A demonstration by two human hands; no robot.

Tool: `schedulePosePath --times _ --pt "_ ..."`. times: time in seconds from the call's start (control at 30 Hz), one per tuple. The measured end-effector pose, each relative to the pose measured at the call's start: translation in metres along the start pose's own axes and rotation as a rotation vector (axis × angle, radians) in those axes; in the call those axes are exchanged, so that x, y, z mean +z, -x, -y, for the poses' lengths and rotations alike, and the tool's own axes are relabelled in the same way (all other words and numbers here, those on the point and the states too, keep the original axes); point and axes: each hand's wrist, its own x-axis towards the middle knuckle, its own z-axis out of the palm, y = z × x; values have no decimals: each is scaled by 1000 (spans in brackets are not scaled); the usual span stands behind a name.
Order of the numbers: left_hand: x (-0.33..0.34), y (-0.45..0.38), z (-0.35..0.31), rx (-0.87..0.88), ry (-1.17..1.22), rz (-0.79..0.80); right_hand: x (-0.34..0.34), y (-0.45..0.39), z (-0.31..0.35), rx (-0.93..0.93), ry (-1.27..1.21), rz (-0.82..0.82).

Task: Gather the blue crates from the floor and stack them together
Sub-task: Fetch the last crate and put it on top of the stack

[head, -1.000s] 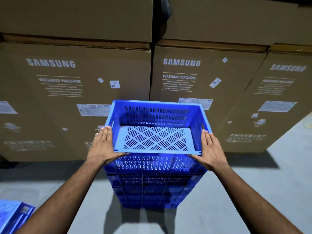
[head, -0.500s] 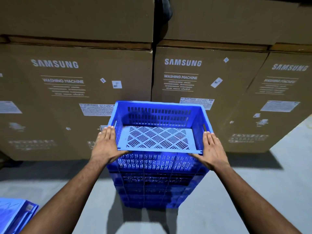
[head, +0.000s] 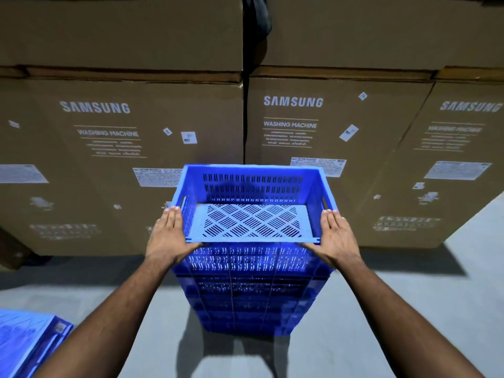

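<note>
One stack of blue crates (head: 252, 290) on the floor (head: 381, 323); layer count unclear. Left hand (head: 167, 238) and right hand (head: 336, 238) grip the top crate (head: 252, 186), fingers flat against its sides. One more crate (head: 27, 342) lower left. Three cardboard boxes (head: 122, 159) behind.

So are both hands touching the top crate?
Touching. The head view shows the left hand and right hand pressed flat against the top crate's sides.

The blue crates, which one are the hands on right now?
The top crate of the stack; the left hand and right hand press its two sides. The other crate, bottom left, lies apart, untouched.
</note>
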Motion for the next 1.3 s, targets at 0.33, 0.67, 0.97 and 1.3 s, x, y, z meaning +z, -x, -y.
schedulePosePath --times 0.33,0.67,0.97,1.3 --pt "34 106 9 0 134 -129 44 86 45 -130 -302 -329" --pt "221 415 128 -523 528 349 117 225 263 -649 -56 549" --pt "227 660 292 -929 681 425 113 340 560 -1035 193 845" --pt "229 734 439 -1100 803 569 87 408 821 -1285 232 789"
